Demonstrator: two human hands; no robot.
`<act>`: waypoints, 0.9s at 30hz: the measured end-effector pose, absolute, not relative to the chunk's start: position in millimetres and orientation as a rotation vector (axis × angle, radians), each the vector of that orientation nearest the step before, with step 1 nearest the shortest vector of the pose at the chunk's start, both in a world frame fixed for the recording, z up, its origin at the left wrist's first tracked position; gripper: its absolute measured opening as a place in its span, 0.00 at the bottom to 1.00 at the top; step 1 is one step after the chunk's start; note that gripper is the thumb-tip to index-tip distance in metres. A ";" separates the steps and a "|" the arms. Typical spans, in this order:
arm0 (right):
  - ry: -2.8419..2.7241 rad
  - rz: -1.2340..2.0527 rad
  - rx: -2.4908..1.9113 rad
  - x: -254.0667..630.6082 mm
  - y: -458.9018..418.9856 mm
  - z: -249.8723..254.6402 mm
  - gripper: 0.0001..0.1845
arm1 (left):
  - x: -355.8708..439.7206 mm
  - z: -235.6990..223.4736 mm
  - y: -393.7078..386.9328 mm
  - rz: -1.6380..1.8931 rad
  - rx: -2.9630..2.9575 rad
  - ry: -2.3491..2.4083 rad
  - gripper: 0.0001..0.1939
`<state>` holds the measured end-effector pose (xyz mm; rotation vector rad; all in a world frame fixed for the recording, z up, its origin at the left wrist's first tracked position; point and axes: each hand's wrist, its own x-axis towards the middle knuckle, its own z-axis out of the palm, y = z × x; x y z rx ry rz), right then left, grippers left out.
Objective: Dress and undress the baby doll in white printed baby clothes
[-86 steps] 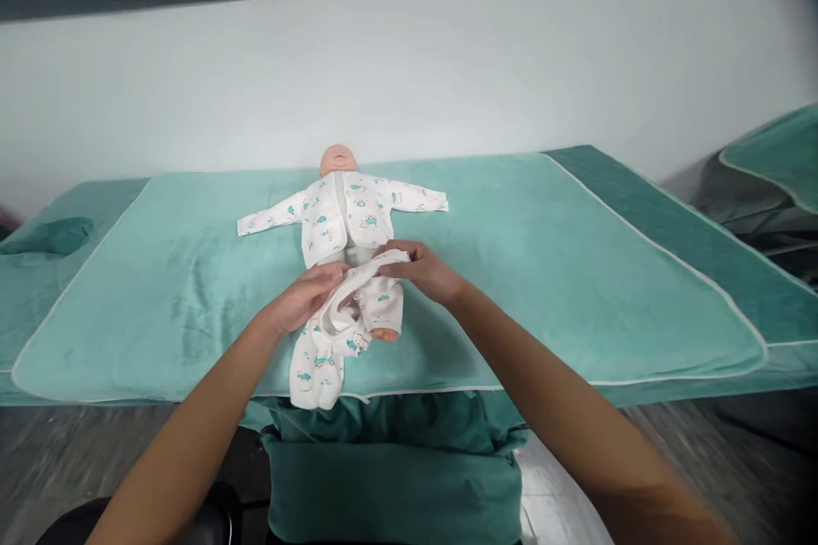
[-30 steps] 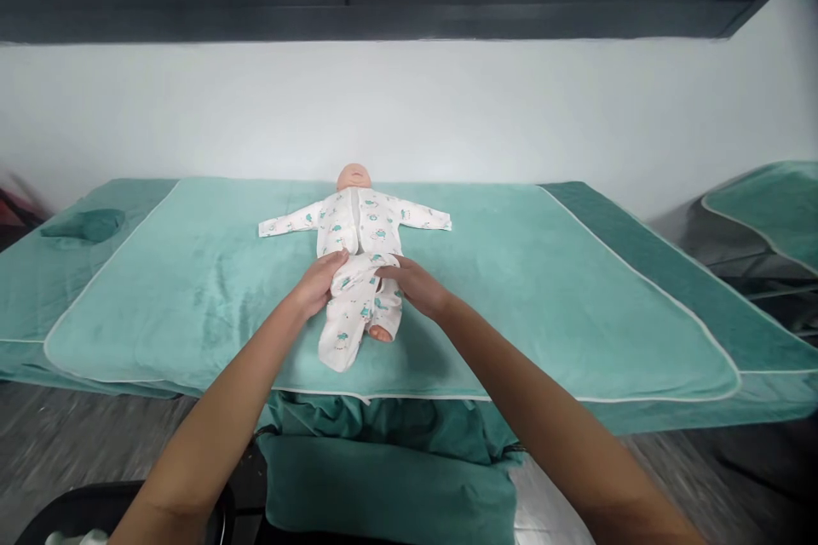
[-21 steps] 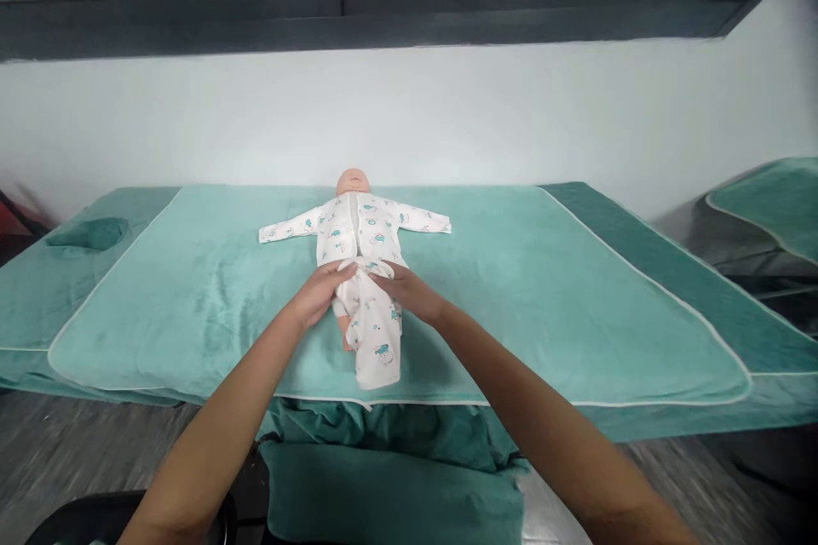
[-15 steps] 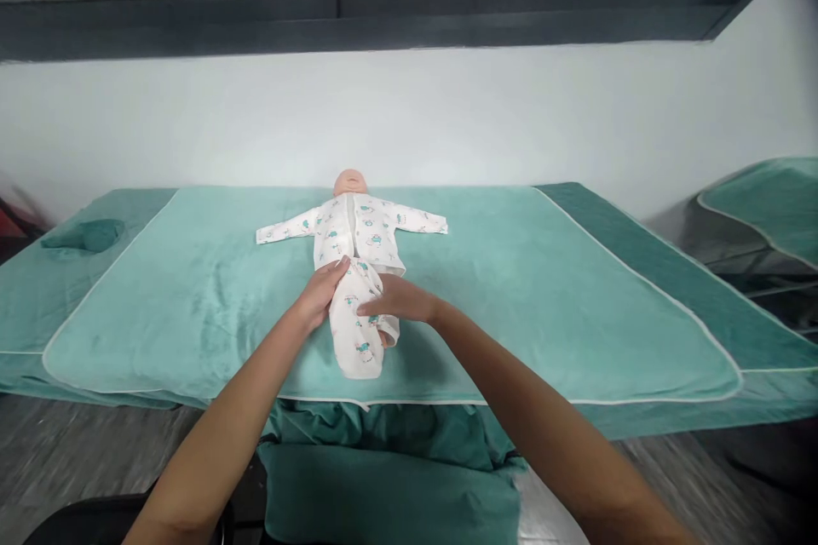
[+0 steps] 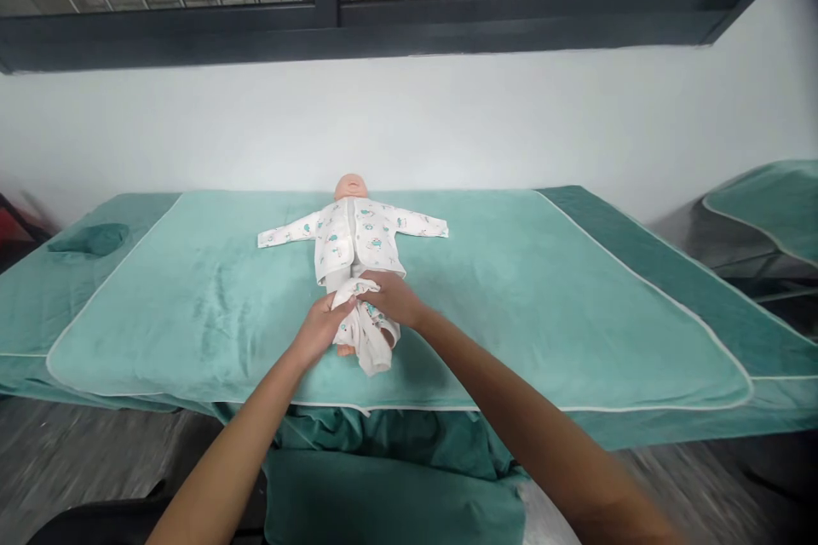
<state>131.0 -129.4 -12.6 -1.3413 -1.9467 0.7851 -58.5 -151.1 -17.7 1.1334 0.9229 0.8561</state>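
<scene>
Two hands (image 5: 319,328) (image 5: 391,296), one garment (image 5: 368,342) gripped; one dressed doll (image 5: 355,240) lying

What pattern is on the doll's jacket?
The jacket is white with small, mostly teal printed figures, seen in the head view.

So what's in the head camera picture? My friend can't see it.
The left hand and right hand hold bunched, printed white pants low on a baby doll in a matching jacket, lying face up on a teal bed.
</scene>
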 end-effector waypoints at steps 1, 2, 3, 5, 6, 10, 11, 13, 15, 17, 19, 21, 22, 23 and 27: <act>-2.008 0.743 -1.354 130.1 -127.3 -13.7 0.06 | -56.6 -19.4 -156.2 0.859 1.100 0.940 0.24; -2.069 0.701 -1.361 129.5 -125.1 -15.4 0.05 | -55.0 -20.3 -161.4 0.864 1.071 0.959 0.24; -2.129 0.655 -1.358 129.2 -123.1 -17.3 0.05 | -53.8 -20.4 -166.7 0.878 1.043 0.974 0.23; -2.238 0.560 -1.326 129.1 -120.6 -20.5 0.06 | -52.4 -19.0 -177.6 0.935 0.984 1.003 0.23; -2.285 0.524 -1.308 129.1 -120.2 -21.2 0.07 | -52.4 -17.9 -183.3 0.964 0.950 1.018 0.23; -2.423 0.537 -1.302 129.6 -122.9 -16.9 0.08 | -55.0 -13.4 -206.4 0.980 0.825 1.048 0.26; -2.440 0.562 -1.299 129.9 -123.9 -15.0 0.08 | -56.0 -13.0 -211.9 0.963 0.793 1.043 0.26; -2.450 0.590 -1.277 130.4 -125.4 -12.4 0.07 | -58.3 -14.5 -221.6 0.947 0.727 1.033 0.27; -2.446 0.593 -1.257 130.2 -126.4 -12.3 0.06 | -61.8 -20.2 -229.1 0.960 0.672 1.036 0.27; -2.441 0.583 -1.240 128.6 -127.1 -14.3 0.05 | -67.5 -30.6 -234.2 0.984 0.661 1.049 0.25; -2.451 0.560 -1.223 125.5 -128.0 -17.4 0.04 | -75.1 -44.7 -237.3 1.010 0.697 1.084 0.23; -2.469 0.499 -1.240 121.1 -129.6 -21.3 0.06 | -83.1 -59.3 -238.1 1.040 0.750 1.131 0.21; -2.479 0.458 -1.262 118.7 -130.6 -23.5 0.07 | -86.6 -65.8 -237.5 1.055 0.776 1.161 0.20; -2.488 0.415 -1.287 116.3 -131.8 -25.9 0.08 | -89.4 -71.3 -236.2 1.070 0.802 1.193 0.20; -2.472 0.306 -1.366 109.3 -137.9 -35.8 0.09 | -93.2 -81.3 -225.0 1.083 1.001 1.340 0.18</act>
